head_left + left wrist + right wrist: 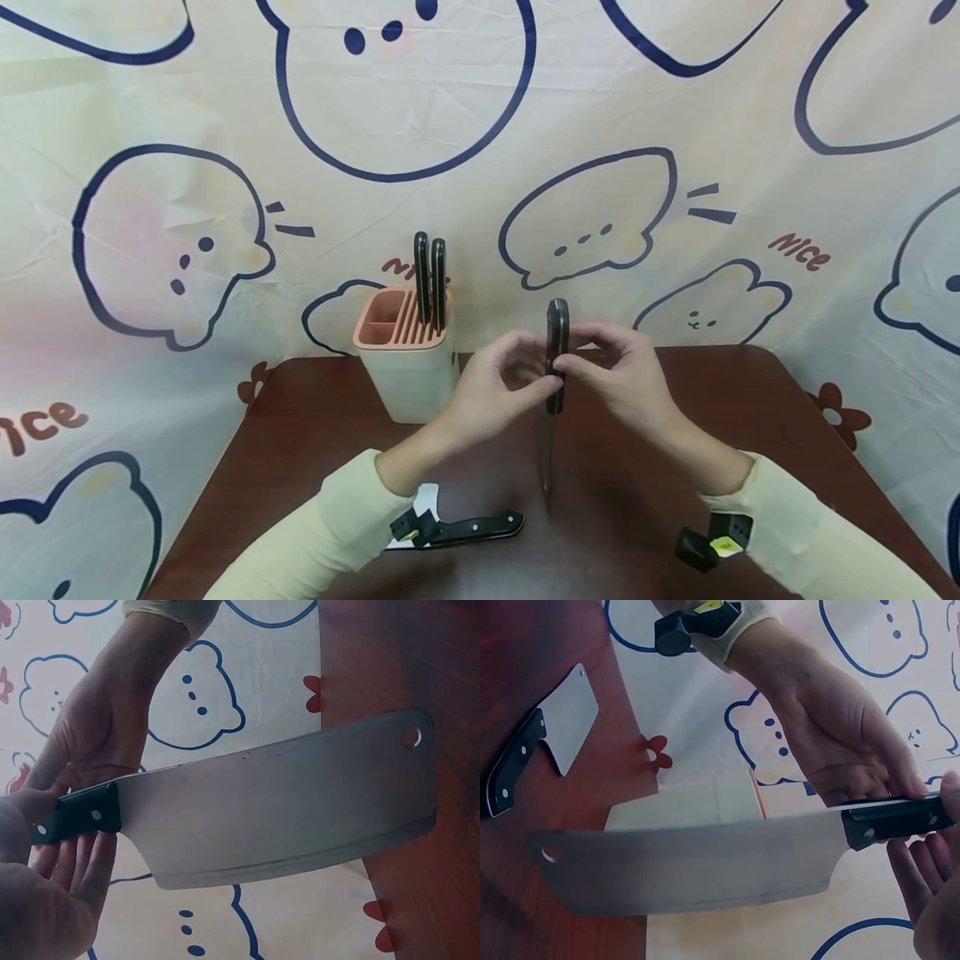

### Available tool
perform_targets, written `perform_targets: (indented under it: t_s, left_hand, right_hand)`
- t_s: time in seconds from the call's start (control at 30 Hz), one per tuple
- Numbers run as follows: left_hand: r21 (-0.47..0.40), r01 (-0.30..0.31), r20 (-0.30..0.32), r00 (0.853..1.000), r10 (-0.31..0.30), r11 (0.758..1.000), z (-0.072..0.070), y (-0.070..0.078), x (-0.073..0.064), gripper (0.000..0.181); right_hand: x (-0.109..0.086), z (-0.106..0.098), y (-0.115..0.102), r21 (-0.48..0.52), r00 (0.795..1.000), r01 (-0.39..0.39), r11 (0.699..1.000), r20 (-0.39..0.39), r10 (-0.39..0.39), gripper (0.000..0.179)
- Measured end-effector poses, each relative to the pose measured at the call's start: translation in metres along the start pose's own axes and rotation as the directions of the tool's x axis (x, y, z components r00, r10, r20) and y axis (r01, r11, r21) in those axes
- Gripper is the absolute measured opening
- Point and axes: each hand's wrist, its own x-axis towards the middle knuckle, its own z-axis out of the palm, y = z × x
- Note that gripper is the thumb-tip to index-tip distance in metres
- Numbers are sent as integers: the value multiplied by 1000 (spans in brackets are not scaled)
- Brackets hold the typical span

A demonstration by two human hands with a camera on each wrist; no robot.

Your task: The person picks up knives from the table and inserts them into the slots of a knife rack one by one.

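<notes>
Between both hands a cleaver (557, 358) hangs blade down over the table, its black handle upright in the head view. My left hand (491, 387) pinches the handle from the left, and my right hand (626, 375) pinches it from the right. Seen broadside in the left wrist view, the wide metal blade (285, 802) has a round hole near its far corner. Silver rivets show on the handle (885, 821) in the right wrist view. Below the left forearm a second cleaver (480, 528) lies flat on the table, its blade partly hidden by the sleeve and wrist camera.
Left of the hands, a white knife block (408, 387) with an orange slotted top stands at the table's back. Two black-handled knives (430, 279) stick up from its slots. The brown table (750, 408) ends at a cloth backdrop (450, 208) printed with cartoon outlines.
</notes>
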Motion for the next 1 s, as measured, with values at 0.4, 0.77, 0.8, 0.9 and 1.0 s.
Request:
perform_targets:
  t_s: [0.4,0.77,0.8,0.9,1.0]
  left_hand:
    - [1,15,-38,999,-15,1000,-14,1,-1,33]
    - [74,65,-40,997,-62,995,-41,20,-7,35]
    - [80,74,-42,997,-71,994,-44,22,-8,36]
    - [95,98,-57,994,-92,991,-52,28,-10,38]
    - [112,122,-74,991,-114,986,-60,34,-13,39]
  right_hand:
    - [-2,-6,11,-7,986,-147,989,80,147,31]
    - [-21,5,42,-209,953,-194,959,191,234,40]
    - [-24,7,45,-224,951,-191,956,200,237,41]
    - [-31,13,54,-245,943,-179,953,234,237,47]
    - [-39,19,61,-256,937,-166,952,261,233,52]
